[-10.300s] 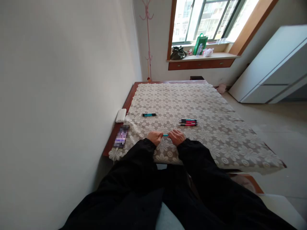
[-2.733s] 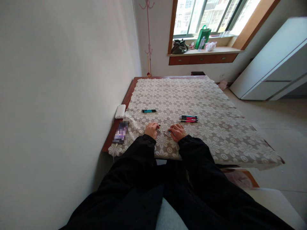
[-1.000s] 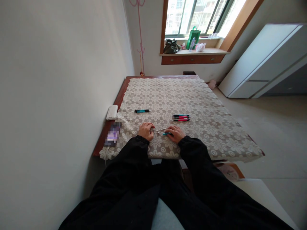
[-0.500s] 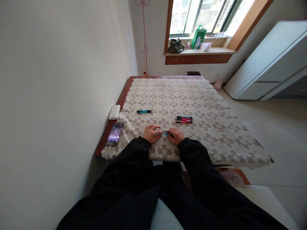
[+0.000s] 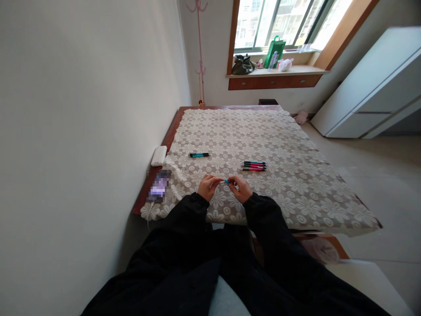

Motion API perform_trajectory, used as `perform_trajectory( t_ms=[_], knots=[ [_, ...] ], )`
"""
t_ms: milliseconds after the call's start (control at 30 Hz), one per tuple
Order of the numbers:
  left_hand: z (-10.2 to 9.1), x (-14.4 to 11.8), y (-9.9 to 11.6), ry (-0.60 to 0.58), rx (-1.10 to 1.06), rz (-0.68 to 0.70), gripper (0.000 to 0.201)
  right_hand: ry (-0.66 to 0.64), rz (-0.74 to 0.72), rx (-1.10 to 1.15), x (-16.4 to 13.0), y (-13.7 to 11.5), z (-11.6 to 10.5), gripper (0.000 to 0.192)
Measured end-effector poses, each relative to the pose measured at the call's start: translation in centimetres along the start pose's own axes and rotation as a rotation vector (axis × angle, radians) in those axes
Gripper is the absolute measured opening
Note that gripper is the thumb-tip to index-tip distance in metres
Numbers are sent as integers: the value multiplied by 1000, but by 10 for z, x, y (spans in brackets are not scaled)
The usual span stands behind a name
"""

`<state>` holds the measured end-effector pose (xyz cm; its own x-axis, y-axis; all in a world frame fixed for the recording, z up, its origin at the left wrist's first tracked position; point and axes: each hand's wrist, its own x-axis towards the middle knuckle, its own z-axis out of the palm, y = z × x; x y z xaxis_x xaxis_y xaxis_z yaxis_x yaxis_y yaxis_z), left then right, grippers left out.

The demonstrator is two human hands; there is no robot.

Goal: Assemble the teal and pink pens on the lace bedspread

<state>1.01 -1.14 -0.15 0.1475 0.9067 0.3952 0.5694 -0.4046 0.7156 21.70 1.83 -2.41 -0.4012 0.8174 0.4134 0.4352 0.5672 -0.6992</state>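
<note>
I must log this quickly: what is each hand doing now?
Left hand: closed on one end of the teal pen.
Right hand: closed on its other end.

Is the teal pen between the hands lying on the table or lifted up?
Lifted: both hands, left hand and right hand, pinch the teal pen above the tablecloth.

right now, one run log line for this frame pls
left hand: pinches teal pen | right hand: pinches same pen | pen bundle: on tablecloth | lone pen: apart
</note>
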Motion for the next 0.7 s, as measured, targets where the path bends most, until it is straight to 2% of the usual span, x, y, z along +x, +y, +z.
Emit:
perform_trajectory(
  t_ms=[133,333,433,700],
  knots=[
    [6,-2,-2,108,-101,-161,13,4,42,128,0,-4,16,13],
    [6,-3,-8,141,-241,-62,12,68,-68,79,-3,-4,19,13],
    [5,-3,-7,140,-258,-55,14,97,-115,42,-4,-6,17,11],
    [5,-5,-5,150,-262,-97,15,40,-160,-15,-3,-6,17,13]
  ],
)
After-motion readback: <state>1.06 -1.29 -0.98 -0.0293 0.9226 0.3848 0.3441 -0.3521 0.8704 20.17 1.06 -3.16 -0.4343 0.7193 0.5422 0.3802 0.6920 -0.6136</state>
